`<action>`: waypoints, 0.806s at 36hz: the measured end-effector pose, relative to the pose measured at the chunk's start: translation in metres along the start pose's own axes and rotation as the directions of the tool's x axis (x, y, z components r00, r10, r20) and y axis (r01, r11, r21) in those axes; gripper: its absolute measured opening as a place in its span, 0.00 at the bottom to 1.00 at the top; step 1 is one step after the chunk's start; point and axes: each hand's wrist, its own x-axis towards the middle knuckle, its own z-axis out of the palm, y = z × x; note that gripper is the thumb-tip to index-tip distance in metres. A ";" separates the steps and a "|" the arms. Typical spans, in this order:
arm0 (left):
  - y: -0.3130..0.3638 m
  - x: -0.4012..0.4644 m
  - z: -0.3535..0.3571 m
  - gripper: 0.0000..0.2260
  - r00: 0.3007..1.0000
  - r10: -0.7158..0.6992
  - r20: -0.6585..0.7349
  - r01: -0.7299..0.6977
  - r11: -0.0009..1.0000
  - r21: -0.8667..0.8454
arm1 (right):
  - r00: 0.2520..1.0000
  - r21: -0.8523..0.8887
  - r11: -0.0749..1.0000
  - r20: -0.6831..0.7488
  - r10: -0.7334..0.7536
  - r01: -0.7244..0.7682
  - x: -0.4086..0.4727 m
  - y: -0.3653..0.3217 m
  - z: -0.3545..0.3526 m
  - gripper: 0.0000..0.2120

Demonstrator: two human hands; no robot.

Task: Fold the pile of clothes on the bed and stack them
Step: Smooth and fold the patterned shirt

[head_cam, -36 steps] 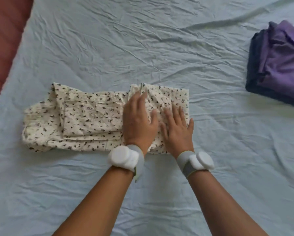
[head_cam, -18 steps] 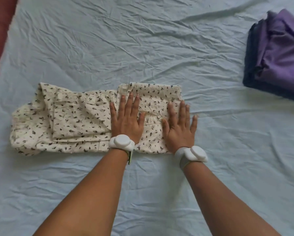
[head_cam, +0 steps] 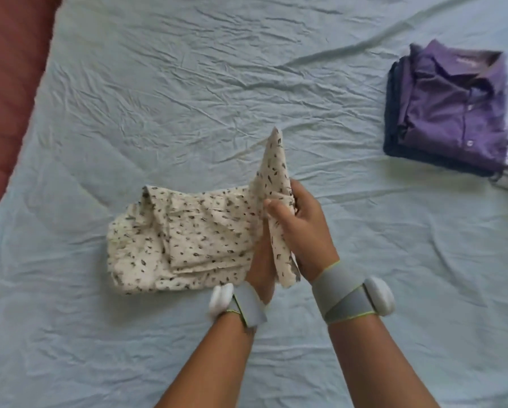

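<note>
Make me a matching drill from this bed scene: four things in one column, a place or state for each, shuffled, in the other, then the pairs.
Things:
1. floral garment
2. purple shirt
3. right hand
4. red cover

Places or states:
A. top of the folded stack, far right
B. left edge, beside the sheet
C. partly folded, one end lifted off the sheet
D. gripping the raised cloth end

Pairs: 1-C, 2-A, 3-D, 4-B
</note>
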 end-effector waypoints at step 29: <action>-0.027 -0.010 -0.177 0.20 0.846 0.117 -0.521 0.116 0.912 0.393 | 0.945 -0.914 0.254 0.281 -0.169 0.317 -0.005 0.108 0.038 0.27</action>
